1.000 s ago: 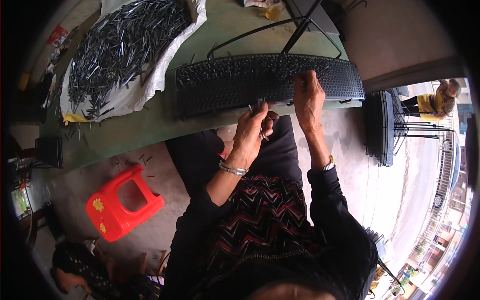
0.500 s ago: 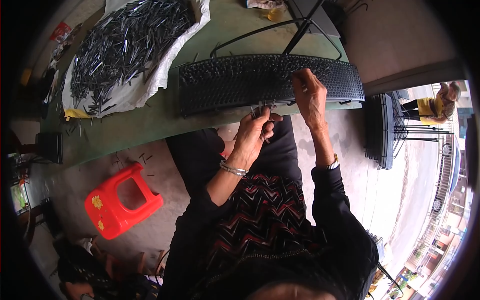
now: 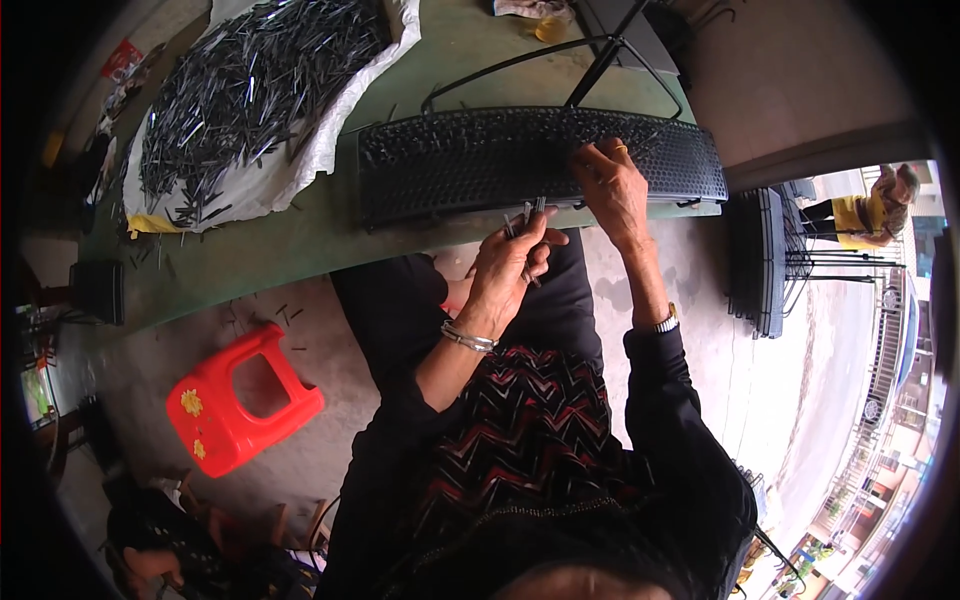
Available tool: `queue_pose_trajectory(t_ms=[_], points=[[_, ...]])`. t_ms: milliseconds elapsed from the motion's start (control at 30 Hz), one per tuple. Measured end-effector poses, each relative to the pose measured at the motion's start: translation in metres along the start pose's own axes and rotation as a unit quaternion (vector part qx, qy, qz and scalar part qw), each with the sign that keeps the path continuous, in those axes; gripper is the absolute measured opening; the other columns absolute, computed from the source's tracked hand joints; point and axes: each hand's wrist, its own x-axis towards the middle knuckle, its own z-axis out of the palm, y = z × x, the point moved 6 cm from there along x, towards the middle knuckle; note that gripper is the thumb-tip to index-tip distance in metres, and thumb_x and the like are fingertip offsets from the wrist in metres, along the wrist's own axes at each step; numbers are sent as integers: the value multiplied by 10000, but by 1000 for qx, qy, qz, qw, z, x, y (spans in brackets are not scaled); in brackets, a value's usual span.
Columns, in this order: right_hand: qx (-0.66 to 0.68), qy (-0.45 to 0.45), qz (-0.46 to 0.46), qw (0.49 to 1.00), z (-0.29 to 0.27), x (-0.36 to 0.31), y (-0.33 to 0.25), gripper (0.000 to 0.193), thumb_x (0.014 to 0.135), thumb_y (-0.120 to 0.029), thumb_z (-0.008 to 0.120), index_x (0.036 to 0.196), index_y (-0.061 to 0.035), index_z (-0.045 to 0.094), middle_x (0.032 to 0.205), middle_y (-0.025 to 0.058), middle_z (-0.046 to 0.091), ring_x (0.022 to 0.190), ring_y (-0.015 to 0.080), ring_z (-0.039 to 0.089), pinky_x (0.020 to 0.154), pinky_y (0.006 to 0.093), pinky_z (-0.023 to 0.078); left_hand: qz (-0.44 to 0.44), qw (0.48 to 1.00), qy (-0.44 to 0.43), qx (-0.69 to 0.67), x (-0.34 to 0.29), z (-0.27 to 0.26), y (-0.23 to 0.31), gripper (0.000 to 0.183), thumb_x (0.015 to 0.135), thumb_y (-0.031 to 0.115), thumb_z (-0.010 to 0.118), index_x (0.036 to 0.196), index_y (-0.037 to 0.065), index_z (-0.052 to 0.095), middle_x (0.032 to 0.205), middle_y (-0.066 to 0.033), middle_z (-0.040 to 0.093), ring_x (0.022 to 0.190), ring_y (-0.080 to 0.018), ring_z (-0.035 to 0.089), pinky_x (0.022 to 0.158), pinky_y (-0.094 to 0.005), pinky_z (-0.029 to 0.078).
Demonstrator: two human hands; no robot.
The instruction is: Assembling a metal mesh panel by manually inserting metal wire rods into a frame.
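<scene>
A long black perforated panel point(image 3: 460, 180) lies along the table's near edge, its far rows filled with many short dark bristle-like pieces. Closed around a few thin dark strips point(image 3: 540, 206), my left hand point(image 3: 505, 262) stays just in front of the panel's near edge. Over the panel, right of its middle, my right hand point(image 3: 615, 195) has its fingertips pinched together close to the holes. Whatever sits between those fingertips is too small to make out.
Left on the green table point(image 3: 400, 95), a white sack point(image 3: 315, 150) carries a large heap of dark strips point(image 3: 250, 100). A black metal frame point(image 3: 520, 68) rises behind the panel. On the floor lies a red plastic stool point(image 3: 245, 400). Dark stacked panels point(image 3: 757, 262) and another person point(image 3: 880, 210) are at right.
My right hand has shifted slightly left over the panel, its fingers now pointing more to the left. In my left hand the strips' upper ends are bunched closer together.
</scene>
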Motion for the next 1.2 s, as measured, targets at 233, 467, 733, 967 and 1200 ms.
queue_pose_trajectory(t_ms=[233, 467, 733, 967, 1200], points=[[152, -112, 2, 982, 5, -14, -10, 137, 834, -157, 642, 935, -67, 667, 894, 102, 588, 807, 254, 599, 694, 348, 479, 17, 1000, 4, 22, -4, 0, 6, 203, 897, 203, 652, 1002, 33, 619, 914, -140, 673, 582, -38, 429, 459, -169, 320], [312, -235, 0, 920, 5, -24, -26, 158, 800, -74, 599, 938, -37, 666, 881, 70, 589, 822, 208, 606, 720, 297, 478, 18, 998, -9, 67, -3, 3, 6, 180, 901, 222, 648, 938, 48, 621, 914, -126, 695, 589, -49, 481, 464, -182, 345], [344, -229, 112, 904, 15, -27, -20, 151, 780, -56, 602, 913, -52, 673, 875, 60, 586, 770, 196, 604, 659, 289, 471, 16, 999, 3, 47, -2, 0, 8, 313, 920, 277, 618, 1085, 12, 597, 1010, -158, 669, 620, -59, 512, 476, -171, 356], [340, -221, 108, 908, 14, -26, -22, 192, 836, -101, 613, 933, 63, 632, 857, 89, 614, 813, 155, 608, 691, 274, 478, 31, 997, 35, 56, -6, -1, 11, 247, 937, 276, 594, 1015, 44, 625, 881, -104, 701, 640, -81, 590, 467, -194, 369], [278, -250, 56, 926, 8, -22, -33, 178, 855, -112, 612, 917, 53, 638, 866, 68, 616, 805, 132, 600, 678, 272, 474, 55, 993, 14, 104, -5, -6, 14, 222, 941, 260, 589, 977, 43, 625, 860, -110, 704, 622, -66, 585, 437, -181, 345]])
